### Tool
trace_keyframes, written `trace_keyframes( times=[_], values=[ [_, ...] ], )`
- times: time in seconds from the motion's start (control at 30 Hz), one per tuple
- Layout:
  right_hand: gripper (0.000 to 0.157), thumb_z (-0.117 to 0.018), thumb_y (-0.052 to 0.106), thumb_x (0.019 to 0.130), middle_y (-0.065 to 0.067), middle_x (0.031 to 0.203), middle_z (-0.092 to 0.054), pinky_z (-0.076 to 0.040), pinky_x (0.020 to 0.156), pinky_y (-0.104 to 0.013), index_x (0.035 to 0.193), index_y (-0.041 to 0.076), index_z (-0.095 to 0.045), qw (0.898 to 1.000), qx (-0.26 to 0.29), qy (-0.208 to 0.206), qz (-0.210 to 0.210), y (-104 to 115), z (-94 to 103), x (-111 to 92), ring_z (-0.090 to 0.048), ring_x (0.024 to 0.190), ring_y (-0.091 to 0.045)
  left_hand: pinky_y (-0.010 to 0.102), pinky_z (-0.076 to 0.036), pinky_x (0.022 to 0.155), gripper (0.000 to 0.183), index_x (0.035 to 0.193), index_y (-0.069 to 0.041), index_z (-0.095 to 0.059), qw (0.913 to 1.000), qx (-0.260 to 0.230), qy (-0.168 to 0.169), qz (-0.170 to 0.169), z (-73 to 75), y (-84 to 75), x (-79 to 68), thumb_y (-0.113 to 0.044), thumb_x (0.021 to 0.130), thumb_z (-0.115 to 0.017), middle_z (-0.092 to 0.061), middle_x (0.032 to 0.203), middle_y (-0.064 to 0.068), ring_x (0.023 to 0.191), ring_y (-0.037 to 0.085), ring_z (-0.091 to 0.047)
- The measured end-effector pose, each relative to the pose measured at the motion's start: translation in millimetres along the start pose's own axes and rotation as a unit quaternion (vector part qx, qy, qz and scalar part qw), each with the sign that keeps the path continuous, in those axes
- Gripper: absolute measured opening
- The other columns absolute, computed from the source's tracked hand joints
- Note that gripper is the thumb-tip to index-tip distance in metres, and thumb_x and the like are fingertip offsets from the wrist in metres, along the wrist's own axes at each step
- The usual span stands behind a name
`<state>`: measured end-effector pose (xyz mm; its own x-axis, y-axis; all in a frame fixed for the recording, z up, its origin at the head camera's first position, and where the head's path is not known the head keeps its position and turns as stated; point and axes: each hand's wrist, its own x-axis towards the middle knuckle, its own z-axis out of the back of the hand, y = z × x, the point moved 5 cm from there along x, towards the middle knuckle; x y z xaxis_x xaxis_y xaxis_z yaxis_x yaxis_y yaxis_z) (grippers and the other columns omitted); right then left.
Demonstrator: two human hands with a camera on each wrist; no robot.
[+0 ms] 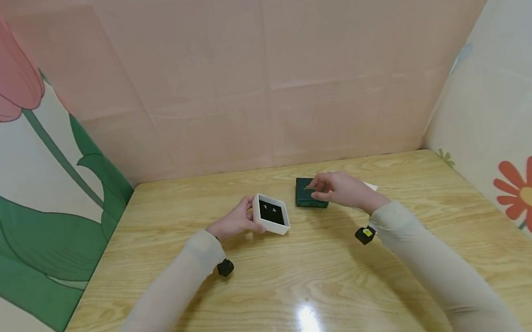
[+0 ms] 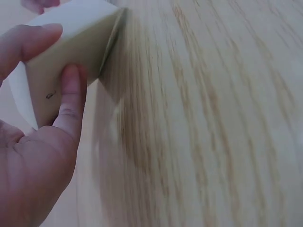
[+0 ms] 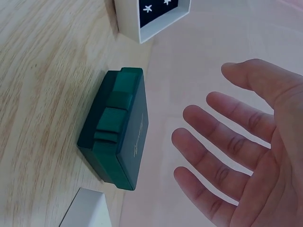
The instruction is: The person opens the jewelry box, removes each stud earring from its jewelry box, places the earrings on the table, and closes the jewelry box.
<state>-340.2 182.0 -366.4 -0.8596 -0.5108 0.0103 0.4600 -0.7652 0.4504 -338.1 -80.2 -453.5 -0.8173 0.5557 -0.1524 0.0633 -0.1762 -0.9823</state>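
My left hand (image 1: pixel 238 221) grips a small white box (image 1: pixel 272 230) by its left side, thumb and fingers on its walls. A black insert (image 1: pixel 270 213) with two star-shaped earrings lies inside the box. It is tilted, and in the left wrist view a finger and the thumb (image 2: pixel 71 80) press on the pale outer wall. Above a dark green box (image 1: pixel 304 194) with a ribbon bow (image 3: pixel 113 118), my right hand (image 1: pixel 344 188) hovers with relaxed, spread fingers. The right wrist view shows a gap between those fingers and the green box.
A white object (image 3: pixel 90 208), partly hidden behind the right wrist in the head view, lies on the wooden table (image 1: pixel 267 292) to the right of the green box. A pink covering (image 1: pixel 263 82) stands along the table's back edge, with flower-printed panels at both sides.
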Motion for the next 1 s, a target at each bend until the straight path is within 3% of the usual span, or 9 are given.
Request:
trace_keyframes(
  times=[0.3,0.7,0.87,1.0],
  values=[
    [0.032,-0.063,0.031,0.094,0.002,0.094,-0.066,-0.051,0.072,-0.035,0.118,0.011,-0.064,1.000,-0.009,-0.003,0.002,-1.4,-2.0,0.0,-0.061,0.080,-0.012,0.038,-0.048,0.097,0.088,0.143,-0.005,-0.017,1.0000,-0.006,0.003,-0.004,0.7,-0.3,-0.9,0.014,0.075,-0.070,-0.029,0.149,0.018,0.126,0.036,-0.050],
    [0.034,-0.064,0.032,0.094,0.001,0.093,-0.066,-0.052,0.072,-0.035,0.119,0.010,-0.063,1.000,0.000,0.000,0.005,-3.4,-3.7,-1.7,-0.062,0.077,-0.011,0.037,-0.047,0.097,0.088,0.147,-0.006,-0.017,0.9989,0.046,0.000,0.010,7.9,-1.0,-2.5,0.005,0.080,-0.072,-0.034,0.145,0.022,0.116,0.032,-0.055],
    [0.033,-0.063,0.032,0.094,0.003,0.092,-0.066,-0.052,0.074,-0.036,0.119,0.010,-0.063,1.000,0.008,0.004,0.001,-3.0,-4.5,-2.6,-0.063,0.079,-0.012,0.035,-0.048,0.093,0.086,0.146,-0.002,-0.021,0.9947,0.102,0.006,0.001,13.6,-2.4,-5.2,-0.001,0.079,-0.075,-0.042,0.133,0.024,0.108,0.030,-0.058],
    [0.033,-0.064,0.030,0.094,0.003,0.092,-0.066,-0.052,0.075,-0.037,0.120,0.010,-0.063,1.000,0.001,0.006,0.006,-2.2,-5.2,-2.3,-0.062,0.082,-0.013,0.035,-0.046,0.094,0.088,0.146,-0.002,-0.023,0.9894,0.145,0.007,0.012,17.7,-1.7,-7.3,-0.007,0.078,-0.078,-0.043,0.132,0.021,0.109,0.028,-0.055]
  ],
)
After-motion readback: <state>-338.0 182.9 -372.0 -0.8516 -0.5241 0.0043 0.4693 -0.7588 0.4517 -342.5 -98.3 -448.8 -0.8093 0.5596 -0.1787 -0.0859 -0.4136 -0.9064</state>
